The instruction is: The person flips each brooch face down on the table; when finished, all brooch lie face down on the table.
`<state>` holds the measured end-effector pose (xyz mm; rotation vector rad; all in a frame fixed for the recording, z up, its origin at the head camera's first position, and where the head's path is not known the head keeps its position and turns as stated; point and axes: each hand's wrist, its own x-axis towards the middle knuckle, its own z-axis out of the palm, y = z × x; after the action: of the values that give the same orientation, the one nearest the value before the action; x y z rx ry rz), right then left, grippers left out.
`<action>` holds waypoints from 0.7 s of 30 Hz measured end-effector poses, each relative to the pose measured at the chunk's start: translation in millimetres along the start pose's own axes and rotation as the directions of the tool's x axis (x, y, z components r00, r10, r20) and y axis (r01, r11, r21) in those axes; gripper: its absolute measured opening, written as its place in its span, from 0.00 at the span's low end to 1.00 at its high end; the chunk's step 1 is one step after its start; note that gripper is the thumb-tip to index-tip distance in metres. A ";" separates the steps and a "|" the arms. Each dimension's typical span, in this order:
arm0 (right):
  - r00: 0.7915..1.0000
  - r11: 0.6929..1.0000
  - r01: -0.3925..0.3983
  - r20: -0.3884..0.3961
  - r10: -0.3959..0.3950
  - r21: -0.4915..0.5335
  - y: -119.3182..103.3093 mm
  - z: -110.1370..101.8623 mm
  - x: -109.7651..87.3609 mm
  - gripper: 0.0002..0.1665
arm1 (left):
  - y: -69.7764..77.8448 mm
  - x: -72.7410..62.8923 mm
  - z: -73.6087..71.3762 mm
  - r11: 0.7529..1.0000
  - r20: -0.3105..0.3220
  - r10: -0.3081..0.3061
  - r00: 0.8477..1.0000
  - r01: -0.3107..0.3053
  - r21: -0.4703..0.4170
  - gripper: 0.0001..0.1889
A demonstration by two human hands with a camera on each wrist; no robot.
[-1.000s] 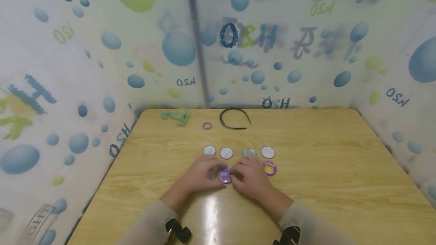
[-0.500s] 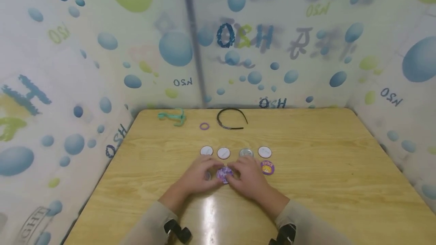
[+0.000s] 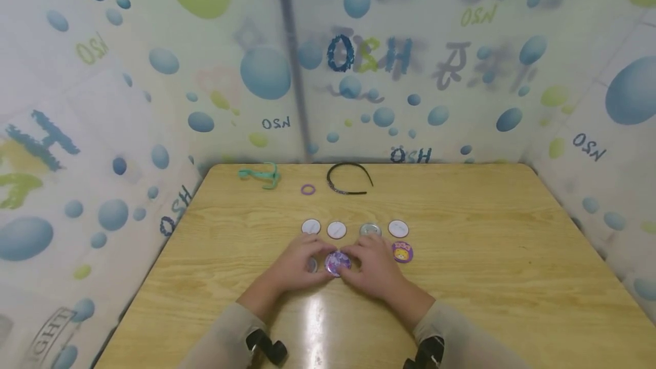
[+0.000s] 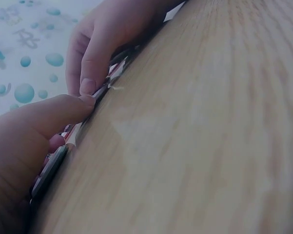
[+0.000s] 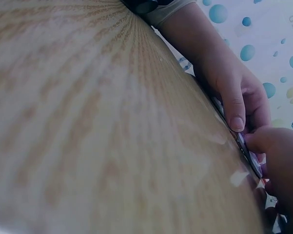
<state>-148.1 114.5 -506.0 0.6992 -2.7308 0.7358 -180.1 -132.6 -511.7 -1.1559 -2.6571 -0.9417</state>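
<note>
A round purple patterned badge (image 3: 335, 262) lies face up at the table's near middle, in front of the person. From its left side the left hand (image 3: 299, 263) holds the rim, with thumb near and fingers far. The right hand (image 3: 376, 266) grips it from the other side, its thumb lying over the lower right of the face. Both thumbs also meet the low, thin rim in the left wrist view, where the right hand (image 4: 105, 44) is beyond. A second, silvery badge (image 3: 312, 265) shows partly beneath the left hand.
Behind the hands, a row holds white discs (image 3: 336, 229) and a silver badge back (image 3: 370, 229). A purple badge with a yellow animal (image 3: 402, 251) lies right. Farther back are a teal claw-shaped clip (image 3: 263, 175), a purple ring (image 3: 307, 189) and a black headband (image 3: 333, 184).
The right hand's fingers have moved from the badge's right edge to its far rim, and its thumb now lies on the face. The left hand has barely shifted.
</note>
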 end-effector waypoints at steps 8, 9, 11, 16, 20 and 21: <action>1.000 1.000 0.010 0.007 -0.010 -0.026 0.6 1.2 -0.4 0.30 | 0.2 -0.6 -0.8 1.000 0.007 -0.006 1.000 0.006 0.005 0.27; 1.000 1.000 0.010 0.008 -0.010 -0.024 0.0 0.9 -0.4 0.30 | -0.1 -0.7 -0.7 1.000 0.005 0.000 1.000 0.000 0.008 0.27; 1.000 1.000 0.011 0.006 -0.011 -0.022 -0.8 0.0 0.0 0.29 | -0.6 -0.4 -0.8 1.000 -0.001 0.013 1.000 -0.013 0.011 0.26; 1.000 1.000 0.006 0.005 -0.006 0.011 -2.3 -1.4 0.4 0.29 | -0.7 -0.4 -1.2 1.000 -0.010 0.029 1.000 -0.029 -0.002 0.25; 1.000 0.999 -0.001 -0.003 0.001 0.040 -1.5 -0.4 0.6 0.30 | 0.1 0.3 -1.8 0.999 -0.007 0.030 1.000 -0.030 -0.013 0.24; 1.000 0.999 -0.003 -0.003 0.003 0.048 -1.2 -0.3 0.6 0.31 | 0.2 0.6 -1.8 0.999 -0.007 0.031 0.999 -0.032 -0.014 0.24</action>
<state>-148.0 113.5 -505.1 0.7034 -2.7198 0.8053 -180.6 -133.1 -509.9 -1.1912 -2.6229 -0.9585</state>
